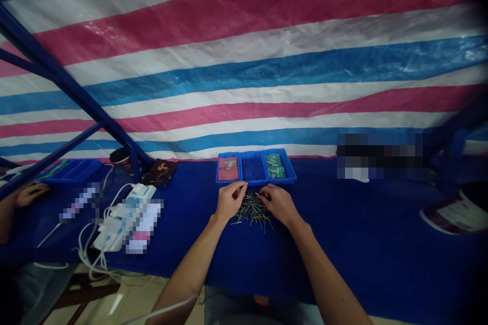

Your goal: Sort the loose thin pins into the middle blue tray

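Observation:
A loose pile of thin metal pieces, like long screws or nails (253, 212), lies on the blue cloth between my hands. My left hand (230, 200) is at the pile's left side, thumb and forefinger pinched together. Whatever sits between those fingertips is too small to make out. On the right side, my right hand (279, 204) is curled with its fingertips closed, and a small bright tip shows beside them. Just beyond both hands stands a blue tray (254, 183) with three compartments. It holds a pink packet (227, 168), several loose thin pieces in the middle, and a green packet (275, 165).
White power strips (124, 218) with tangled cables lie to the left, near a dark packet (160, 171). Another person's hand (32, 194) rests by another blue tray (74, 169). A round container (457, 208) stands at the right. Striped sheeting (244, 71) hangs behind the table.

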The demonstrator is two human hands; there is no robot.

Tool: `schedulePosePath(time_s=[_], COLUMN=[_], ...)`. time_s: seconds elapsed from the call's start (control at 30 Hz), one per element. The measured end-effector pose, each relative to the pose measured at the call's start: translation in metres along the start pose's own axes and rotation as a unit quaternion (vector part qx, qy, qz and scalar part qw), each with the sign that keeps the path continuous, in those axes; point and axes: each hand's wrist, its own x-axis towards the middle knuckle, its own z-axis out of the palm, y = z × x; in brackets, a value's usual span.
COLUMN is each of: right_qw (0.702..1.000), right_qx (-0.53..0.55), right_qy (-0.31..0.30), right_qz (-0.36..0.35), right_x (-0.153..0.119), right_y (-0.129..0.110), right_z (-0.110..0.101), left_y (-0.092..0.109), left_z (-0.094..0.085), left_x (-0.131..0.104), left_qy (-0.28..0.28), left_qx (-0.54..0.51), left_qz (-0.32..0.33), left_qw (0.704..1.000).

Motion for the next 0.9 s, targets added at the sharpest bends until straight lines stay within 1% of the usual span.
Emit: schedulePosePath(time_s=[0.17, 0.27, 0.33, 0.47, 0.57, 0.63, 0.73, 0.83, 0.9], right_qw=[1.000, 0.997, 0.989, 0.959, 0.926, 0.905, 0.888, 0.889, 0.907], right_qx=[0.017, 0.077, 0.140, 0.272, 0.371, 0.420, 0.456, 0.455, 0.420], right_qy=[0.002, 0.024, 0.041, 0.057, 0.039, 0.022, 0.006, -0.005, 0.000], right_qz=[-0.003, -0.011, 0.000, 0.050, 0.062, 0.066, 0.065, 0.051, 0.043], right_x=[0.001, 0.003, 0.004, 0.004, 0.004, 0.004, 0.005, 0.004, 0.002], right_y=[-0.006, -0.014, -0.021, -0.031, -0.035, -0.037, -0.037, -0.036, -0.036], right_z=[-0.003, -0.009, -0.012, -0.015, -0.014, -0.014, -0.013, -0.012, -0.013], left_y=[0.003, 0.002, 0.002, 0.005, 0.009, 0.011, 0.012, 0.011, 0.010], left_z=[-0.003, -0.005, -0.005, -0.004, -0.004, -0.004, -0.004, -0.003, -0.002], left_x=[0.000, 0.000, 0.000, 0.000, 0.000, 0.001, 0.002, 0.001, 0.001], left_qy=[-0.020, -0.029, -0.037, -0.068, -0.098, -0.110, -0.113, -0.115, -0.122], left_qx=[-0.006, -0.005, -0.012, -0.036, -0.033, -0.021, -0.018, -0.025, -0.028], left_qz=[-0.012, -0.021, -0.023, -0.012, 0.006, 0.016, 0.020, 0.009, 0.000], left_qw=[1.000, 0.999, 0.999, 0.997, 0.995, 0.994, 0.993, 0.993, 0.992])
